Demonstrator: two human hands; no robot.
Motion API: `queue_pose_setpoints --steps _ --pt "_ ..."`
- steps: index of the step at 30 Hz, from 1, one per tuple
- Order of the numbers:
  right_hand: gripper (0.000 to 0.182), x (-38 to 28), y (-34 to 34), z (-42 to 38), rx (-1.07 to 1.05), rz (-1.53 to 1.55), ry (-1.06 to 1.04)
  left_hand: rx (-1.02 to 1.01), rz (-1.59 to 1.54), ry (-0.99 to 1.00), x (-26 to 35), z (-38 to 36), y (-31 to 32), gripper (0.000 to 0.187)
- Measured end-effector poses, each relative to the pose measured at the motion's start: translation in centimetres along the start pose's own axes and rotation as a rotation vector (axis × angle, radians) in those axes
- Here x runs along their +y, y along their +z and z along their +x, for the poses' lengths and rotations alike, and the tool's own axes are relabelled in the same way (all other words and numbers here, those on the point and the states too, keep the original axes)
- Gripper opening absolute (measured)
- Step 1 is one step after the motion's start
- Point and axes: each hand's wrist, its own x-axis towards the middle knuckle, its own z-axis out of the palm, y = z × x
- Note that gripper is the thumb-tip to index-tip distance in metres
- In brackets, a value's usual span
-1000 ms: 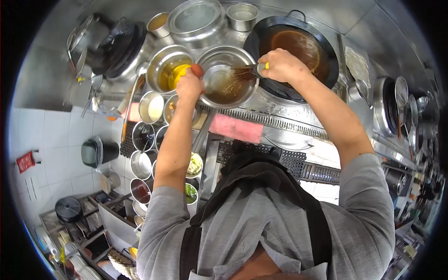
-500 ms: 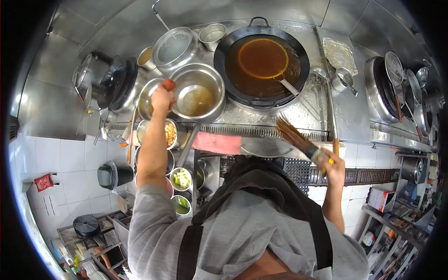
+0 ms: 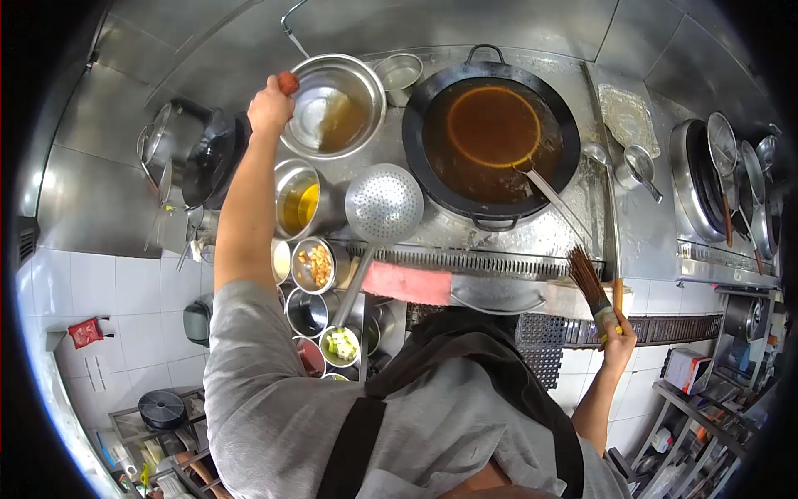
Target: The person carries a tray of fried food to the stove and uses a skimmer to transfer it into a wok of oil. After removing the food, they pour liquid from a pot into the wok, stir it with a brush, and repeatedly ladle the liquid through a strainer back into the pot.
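Note:
My left hand (image 3: 270, 108) is closed at the left rim of a steel bowl (image 3: 374, 87), beside a small red wad (image 3: 288, 82) that may be a folded cloth. The bowl tilts, and brownish liquid lies toward its right side. My right hand (image 3: 619, 343) grips a bamboo wok brush (image 3: 590, 283), bristles pointing up and away from me. Left of centre, a perforated skimmer (image 3: 384, 200) rests near a pot of yellow oil (image 3: 287, 170). A large black wok (image 3: 420, 141) holds dark brown liquid, with a metal handle (image 3: 553, 195) leaning out over its rim.
Below the oil stand a container of fried brown pieces (image 3: 314, 264) and a bowl of chopped green vegetables (image 3: 341, 343). A pink cloth (image 3: 407, 283) lies along the stove's front edge. Right of the wok are a long-handled ladle (image 3: 615, 216) and a small pot (image 3: 636, 165).
My left hand and the bowl have moved forward and left, uncovering the skimmer and the oil pot. My right hand has lowered slightly with the brush, which now stands more upright. The view has shifted.

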Motion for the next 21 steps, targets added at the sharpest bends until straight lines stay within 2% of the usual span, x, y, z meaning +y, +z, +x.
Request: queue_pose_setpoints --steps 1,4,7,8,11,15,20,21 --pt "0.046 -0.2 0.3 -0.3 0.005 -0.003 -0.006 0.001 -0.008 -0.002 -0.4 1.2 0.8 0.032" --pt "0.045 0.0 1.4 -1.1 0.073 0.029 0.022 0.157 0.1 0.183 -1.3 4.0 4.0 0.02" --pt "0.044 -1.6 1.8 -2.5 0.081 0.004 0.092 0.238 0.174 0.312 -2.2 6.2 8.3 0.018" --pt "0.043 0.0 1.8 -2.4 0.094 0.037 0.035 0.355 0.215 0.371 -2.6 6.7 10.0 0.016" --pt "0.043 -3.5 2.4 -4.4 0.101 0.05 0.15 0.36 0.282 0.388 -2.2 6.8 11.8 0.014" --pt "0.043 -3.4 2.2 -4.7 0.092 0.032 0.128 0.304 0.312 0.385 -1.6 7.2 12.3 0.016" --pt "0.044 -3.5 1.6 -4.7 0.08 -0.015 0.081 0.483 0.395 0.423 -0.5 7.1 13.7 0.013" --pt "0.044 -4.0 1.6 -4.7 0.072 -0.027 0.087 0.467 0.398 0.422 -0.4 7.0 14.1 0.013"
